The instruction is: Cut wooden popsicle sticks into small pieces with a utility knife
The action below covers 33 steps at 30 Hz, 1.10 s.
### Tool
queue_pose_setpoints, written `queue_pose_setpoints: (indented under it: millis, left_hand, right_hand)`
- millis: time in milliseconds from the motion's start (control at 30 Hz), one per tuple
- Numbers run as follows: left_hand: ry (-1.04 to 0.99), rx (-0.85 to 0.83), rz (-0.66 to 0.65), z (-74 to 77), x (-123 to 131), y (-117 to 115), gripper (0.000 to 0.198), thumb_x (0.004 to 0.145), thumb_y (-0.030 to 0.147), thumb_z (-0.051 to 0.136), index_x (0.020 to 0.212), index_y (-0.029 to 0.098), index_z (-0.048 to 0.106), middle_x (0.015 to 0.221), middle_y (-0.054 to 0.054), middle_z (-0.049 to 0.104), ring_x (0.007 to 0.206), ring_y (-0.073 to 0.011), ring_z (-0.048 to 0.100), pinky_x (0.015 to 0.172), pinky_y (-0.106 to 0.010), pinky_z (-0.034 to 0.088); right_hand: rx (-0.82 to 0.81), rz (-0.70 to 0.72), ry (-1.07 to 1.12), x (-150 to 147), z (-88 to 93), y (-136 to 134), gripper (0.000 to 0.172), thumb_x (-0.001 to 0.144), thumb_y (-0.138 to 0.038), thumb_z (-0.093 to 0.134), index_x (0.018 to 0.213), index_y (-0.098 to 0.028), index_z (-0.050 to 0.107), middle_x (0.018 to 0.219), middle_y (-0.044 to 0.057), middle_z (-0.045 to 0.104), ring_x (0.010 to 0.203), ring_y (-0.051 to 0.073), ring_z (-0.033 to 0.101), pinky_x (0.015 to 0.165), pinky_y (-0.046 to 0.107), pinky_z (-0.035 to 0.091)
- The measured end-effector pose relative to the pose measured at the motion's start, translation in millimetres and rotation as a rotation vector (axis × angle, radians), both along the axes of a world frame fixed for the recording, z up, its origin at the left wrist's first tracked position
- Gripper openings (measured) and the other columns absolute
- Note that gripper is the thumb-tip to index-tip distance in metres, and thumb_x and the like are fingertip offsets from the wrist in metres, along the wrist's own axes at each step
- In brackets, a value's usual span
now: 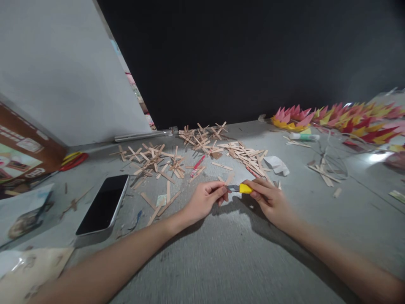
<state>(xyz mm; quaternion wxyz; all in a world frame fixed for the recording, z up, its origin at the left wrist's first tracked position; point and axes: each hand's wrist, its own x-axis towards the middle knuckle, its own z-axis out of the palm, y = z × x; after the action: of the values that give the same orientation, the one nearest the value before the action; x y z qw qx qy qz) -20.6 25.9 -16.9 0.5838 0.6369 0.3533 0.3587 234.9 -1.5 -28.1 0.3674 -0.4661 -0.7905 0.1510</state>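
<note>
Where right grip (269,197) ends, a yellow tool (245,188) apparently reaches left grip (205,197).

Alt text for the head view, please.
The right hand holds a yellow-handled tool, its grey end at the left hand. Beyond lie wooden sticks, some in star shapes; a phone lies left, colourful pointed decorations right.

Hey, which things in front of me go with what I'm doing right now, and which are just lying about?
Part of the work, as far as I can judge:
yellow-handled tool, in your right hand
loose wooden sticks, probably
crossed wooden sticks, probably

Apparently just lying about:
phone
white-and-green tube
white scrap
pink-and-yellow pointed decorations
</note>
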Motion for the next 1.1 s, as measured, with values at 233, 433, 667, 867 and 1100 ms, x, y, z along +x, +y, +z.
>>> queue_pose_setpoints:
  millis: [233,433,667,867,1100]
  left_hand:
    - [-0.035,-0.014,-0.051,2.4,-0.8,-1.1,0.040,0.102,0.048,0.060,0.079,0.017,0.067,0.071,-0.001,0.062,0.063,-0.0115,0.053,0.063,-0.024,0.040]
    - [-0.033,-0.019,-0.051,2.0,-0.6,-2.1,0.042,0.101,0.052,0.060,0.079,0.017,0.067,0.073,-0.001,0.062,0.064,-0.0115,0.052,0.064,-0.024,0.040]
    - [-0.063,-0.027,-0.052,0.9,-0.5,-2.1,0.041,0.102,0.051,0.060,0.080,0.017,0.067,0.073,-0.001,0.063,0.063,-0.0109,0.052,0.063,-0.023,0.040]
    - [-0.049,-0.006,-0.065,1.5,-2.0,-2.5,0.040,0.103,0.049,0.059,0.081,0.016,0.068,0.075,-0.001,0.063,0.064,-0.0104,0.052,0.064,-0.023,0.040]
    - [-0.055,-0.029,-0.078,5.2,-0.8,-3.8,0.041,0.102,0.050,0.060,0.079,0.017,0.067,0.074,-0.001,0.062,0.064,-0.0107,0.051,0.063,-0.023,0.040]
  right_hand:
    - [0.024,0.007,-0.032,1.1,-0.7,-0.7,0.031,0.109,-0.027,0.049,0.129,-0.025,0.073,0.112,0.010,0.074,0.103,0.026,0.069,0.087,0.041,0.054]
    - [0.070,-0.002,-0.048,0.9,-1.6,-0.6,0.031,0.109,-0.026,0.049,0.128,-0.025,0.073,0.111,0.010,0.074,0.102,0.026,0.070,0.085,0.041,0.055]
    - [0.078,-0.002,-0.054,1.1,-0.8,-0.6,0.030,0.109,-0.026,0.049,0.128,-0.025,0.072,0.112,0.010,0.073,0.101,0.025,0.069,0.085,0.041,0.053]
    - [0.095,-0.007,-0.045,0.9,-1.4,-0.7,0.030,0.109,-0.025,0.050,0.129,-0.026,0.072,0.112,0.010,0.073,0.102,0.026,0.069,0.085,0.042,0.053]
    - [0.096,0.002,-0.054,0.1,1.2,-1.1,0.031,0.109,-0.026,0.049,0.129,-0.027,0.072,0.110,0.010,0.073,0.100,0.027,0.069,0.084,0.043,0.054]
